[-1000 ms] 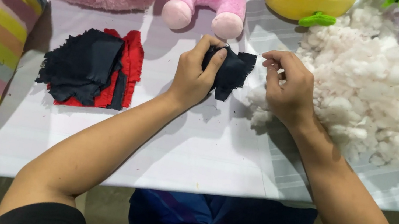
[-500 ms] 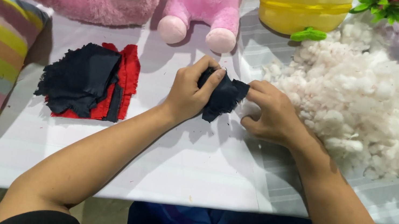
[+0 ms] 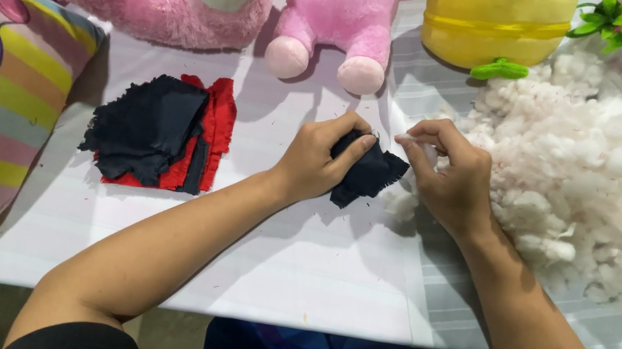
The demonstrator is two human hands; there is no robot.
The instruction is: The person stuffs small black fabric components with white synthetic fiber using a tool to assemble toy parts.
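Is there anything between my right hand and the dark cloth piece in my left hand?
Nothing visible: the right hand pinches white stuffing right beside the dark cloth piece gripped by the left hand.

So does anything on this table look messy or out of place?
Mostly the loose heap of white fluffy stuffing, which sprawls over the white table on the right, with a small tuft apart by the right hand. The stack of dark and red fabric pieces is fanned unevenly with frayed edges. Nothing looks damaged.

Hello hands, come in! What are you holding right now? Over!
Left hand grips dark cloth piece. Right hand pinches white stuffing beside it. Stuffing pile at right, fabric stack at left. Nothing between them.
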